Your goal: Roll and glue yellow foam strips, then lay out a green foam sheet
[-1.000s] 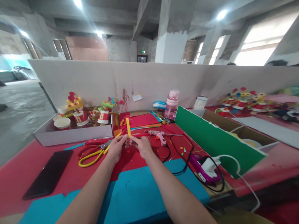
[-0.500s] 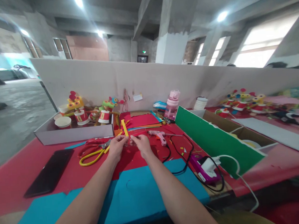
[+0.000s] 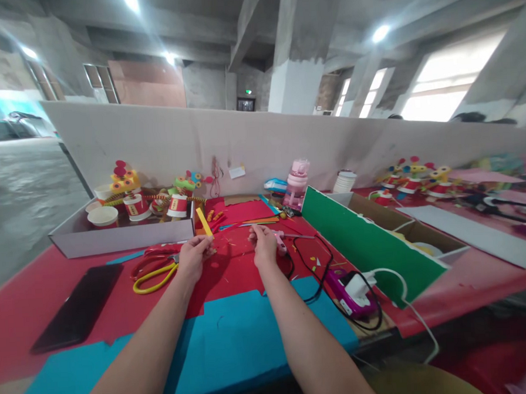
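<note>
A short yellow strip [image 3: 204, 222] stands up from the pinched fingers of my left hand [image 3: 196, 252], left of centre over the red table cover. My right hand [image 3: 262, 243] is raised a little to the right, apart from the left, its fingertips pressed together; whatever is between them is too small to name. Just behind my right hand lies a pink glue gun [image 3: 280, 242], partly hidden by it. Scissors with yellow handles [image 3: 155, 279] and a red-handled tool [image 3: 149, 260] rest to the left of my left hand.
A white box [image 3: 124, 239] with paper-cup figures stands at the back left. A black phone-like slab [image 3: 78, 306] lies at left, blue sheets [image 3: 227, 346] in front. On the right are a purple power strip [image 3: 350, 295], cables and a green-sided box [image 3: 366, 241].
My hands have moved apart, the left one leftward with the yellow strip, the right one to the right and up, nearer the glue gun. The view has shifted slightly.
</note>
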Available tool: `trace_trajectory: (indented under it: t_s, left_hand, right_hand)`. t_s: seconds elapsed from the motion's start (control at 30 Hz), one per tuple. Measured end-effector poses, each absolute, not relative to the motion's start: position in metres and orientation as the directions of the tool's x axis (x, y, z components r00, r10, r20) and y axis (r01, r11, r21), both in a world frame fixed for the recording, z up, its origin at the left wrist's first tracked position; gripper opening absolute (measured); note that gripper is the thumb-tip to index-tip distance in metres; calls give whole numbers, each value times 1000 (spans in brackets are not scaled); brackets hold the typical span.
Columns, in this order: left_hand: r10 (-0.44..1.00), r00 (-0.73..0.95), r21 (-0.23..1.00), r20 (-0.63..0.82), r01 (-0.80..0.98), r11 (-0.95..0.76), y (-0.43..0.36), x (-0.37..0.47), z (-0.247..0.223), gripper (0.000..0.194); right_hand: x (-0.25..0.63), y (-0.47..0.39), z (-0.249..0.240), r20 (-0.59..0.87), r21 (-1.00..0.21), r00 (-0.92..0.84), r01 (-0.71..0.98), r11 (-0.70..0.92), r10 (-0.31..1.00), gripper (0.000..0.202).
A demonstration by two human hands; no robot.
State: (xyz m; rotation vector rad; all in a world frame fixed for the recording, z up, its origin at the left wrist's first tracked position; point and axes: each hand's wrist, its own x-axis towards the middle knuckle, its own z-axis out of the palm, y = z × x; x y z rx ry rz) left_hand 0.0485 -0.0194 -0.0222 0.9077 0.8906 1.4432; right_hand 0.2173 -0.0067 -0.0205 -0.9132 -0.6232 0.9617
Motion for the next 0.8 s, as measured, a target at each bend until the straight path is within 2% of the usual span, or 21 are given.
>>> trace_trajectory:
  t_s: [0.07, 0.17, 0.23, 0.43, 0.8]
  left_hand:
    - [998, 24, 897, 66, -439, -48, -22, 50, -21, 32]
    - [990, 115, 907, 81, -420, -26, -24, 56, -22, 29]
    - [987, 147, 915, 67, -403, -2, -25, 60, -23, 28]
    - [989, 145, 910, 17, -412, 44, -27, 61, -23, 28]
    - [992, 117, 905, 44, -425, 11, -24, 60, -27, 28]
  right_hand:
    - [210, -9, -23, 14, -868, 334, -464, 177, 943, 26]
    - [193, -15, -29, -26, -870, 44, -492, -1, 999, 23]
    - [185, -17, -32, -24, -866, -43, -498, -42, 999, 23]
    - [184, -17, -33, -50, -821, -15, -569, -50, 999, 24]
    - [187, -19, -34, -15, -811, -118, -579, -81, 993, 32]
